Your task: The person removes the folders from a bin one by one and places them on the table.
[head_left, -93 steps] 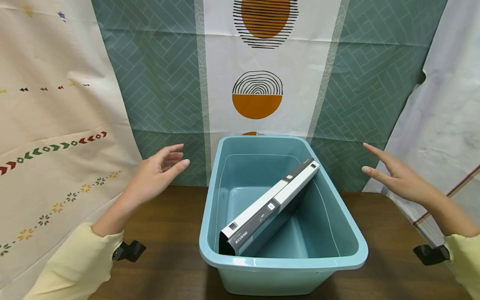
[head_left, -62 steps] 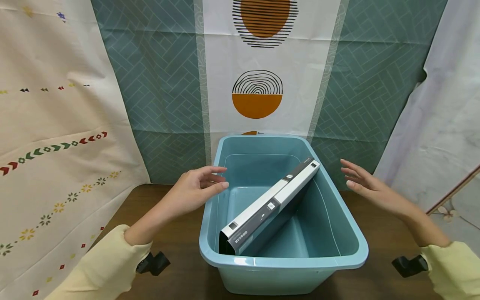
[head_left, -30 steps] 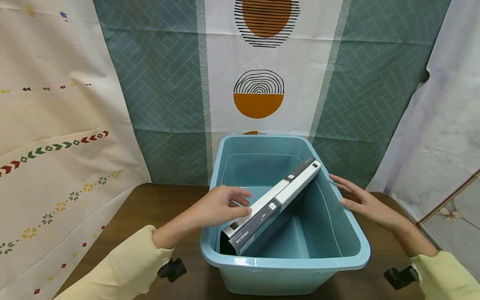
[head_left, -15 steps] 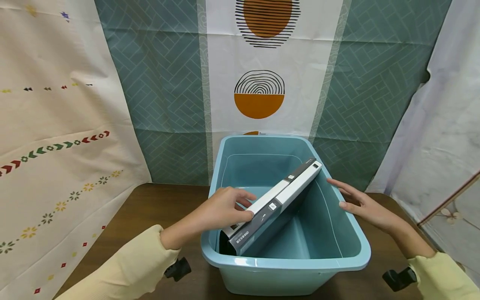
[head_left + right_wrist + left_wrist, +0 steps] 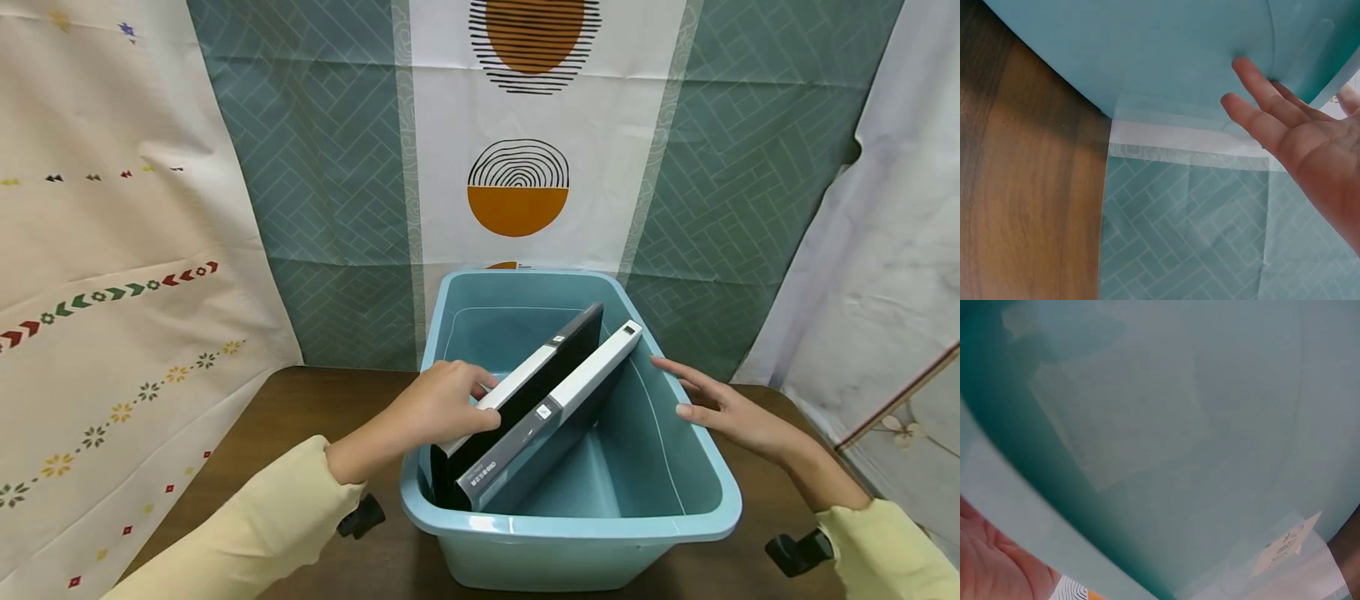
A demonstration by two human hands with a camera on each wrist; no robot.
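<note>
Head view, left hand [image 5: 446,408]: grips left box [image 5: 525,373] inside tub [image 5: 585,527].
Right box [image 5: 557,408]: also inside tub.
Right hand [image 5: 727,412]: unclenched, touching tub's right rim.

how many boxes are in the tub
2: the left box, pinched by the left hand, and the right box beside it. More could be hidden underneath.

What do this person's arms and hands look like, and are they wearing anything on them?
The left hand and right hand are both human and ungloved. The left sleeve and right sleeve are plain pale yellow, ending before the wrist. A small, blocky black device sits by the left cuff, with a similar one by the right; no cables show.
</note>
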